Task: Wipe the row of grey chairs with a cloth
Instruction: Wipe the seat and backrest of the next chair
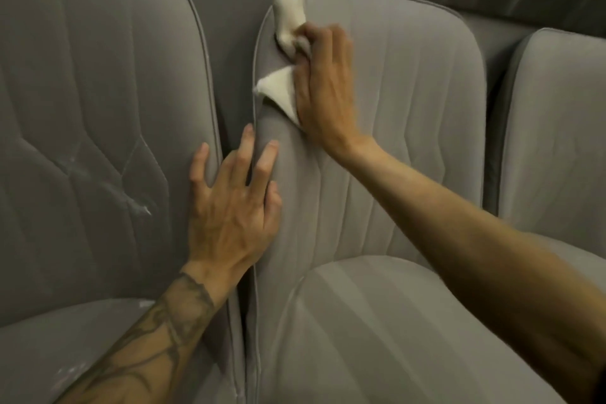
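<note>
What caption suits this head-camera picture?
Right hand holds white cloth against middle chair's backrest; left hand rests on its edge.

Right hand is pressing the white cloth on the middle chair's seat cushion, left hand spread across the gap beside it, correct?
Not the seat cushion. The head view shows the right hand holding the white cloth against the upper left of the middle chair's backrest. The left hand is spread across the gap beside it, as you said.

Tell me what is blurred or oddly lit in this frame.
Head view: motion blur smears the right hand and the white cloth; the left hand is sharper; the light is dim and warm, darkest in the gap left of the middle chair; the wide lens bends its edges.
</note>
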Demonstrator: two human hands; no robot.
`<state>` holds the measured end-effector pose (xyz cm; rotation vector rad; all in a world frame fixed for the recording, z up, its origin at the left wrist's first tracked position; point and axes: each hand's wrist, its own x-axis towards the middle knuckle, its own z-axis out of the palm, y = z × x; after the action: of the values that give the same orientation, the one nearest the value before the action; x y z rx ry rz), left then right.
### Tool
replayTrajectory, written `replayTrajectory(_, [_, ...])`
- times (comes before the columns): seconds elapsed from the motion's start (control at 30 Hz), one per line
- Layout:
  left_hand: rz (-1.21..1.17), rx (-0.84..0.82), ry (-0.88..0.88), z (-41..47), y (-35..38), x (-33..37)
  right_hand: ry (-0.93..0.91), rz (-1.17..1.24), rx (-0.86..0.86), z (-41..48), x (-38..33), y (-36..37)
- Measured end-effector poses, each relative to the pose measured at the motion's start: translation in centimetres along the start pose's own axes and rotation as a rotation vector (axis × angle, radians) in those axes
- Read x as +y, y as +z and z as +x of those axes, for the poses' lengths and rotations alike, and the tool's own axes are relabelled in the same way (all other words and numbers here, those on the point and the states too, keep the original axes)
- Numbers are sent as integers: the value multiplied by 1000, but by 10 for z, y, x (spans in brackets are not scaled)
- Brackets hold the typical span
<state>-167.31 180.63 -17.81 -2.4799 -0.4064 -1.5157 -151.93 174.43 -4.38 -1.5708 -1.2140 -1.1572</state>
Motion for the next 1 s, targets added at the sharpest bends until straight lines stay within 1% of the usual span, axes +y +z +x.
replayTrajectory(0.1, [-83,37,-22,-1,2,0,4,58,-91,-70,-14,-6])
replayTrajectory(0.2, [-120,29,-24,-3,4,-3,-31,43,-194,-127,-24,-19])
replayTrajectory(0.27, [-138,35,-20,-4,3,-4,-35,18,-194,-112,-22,-21])
replayTrajectory(0.4, [-122,35,-19,-4,3,-4,40,-29,-26,-18,-18,-1])
replayTrajectory(0.47, [-127,44,-26,-5,4,-3,57,-32,24,3,-21,6])
replayTrajectory(0.57, [-160,59,-46,-5,4,-2,32,4,-8,-33,-26,4])
replayTrajectory(0.67, [-198,76,-60,-5,0,-2,2,45,-145,-107,-36,-9])
replayTrajectory(0.73, [-221,69,-28,-4,-4,-1,-68,67,-219,-123,-36,-19])
replayTrajectory(0.77, [-230,62,-12,-4,-5,-3,-69,60,-210,-114,-33,-17])
replayTrajectory(0.8, [-217,47,-4,-5,-6,-4,-45,38,-164,-101,-30,-13])
replayTrajectory(0.87, [-122,34,10,-8,-5,-9,50,10,-29,-68,-29,-4])
replayTrajectory(0.9, [-71,34,17,-11,-5,-11,91,18,10,-58,-31,-1])
replayTrajectory(0.97, [-14,38,30,-21,-6,-14,106,57,9,-70,-37,1])
replayTrajectory(1.0, [-2,40,31,-28,-7,-16,97,81,-31,-90,-40,-2])
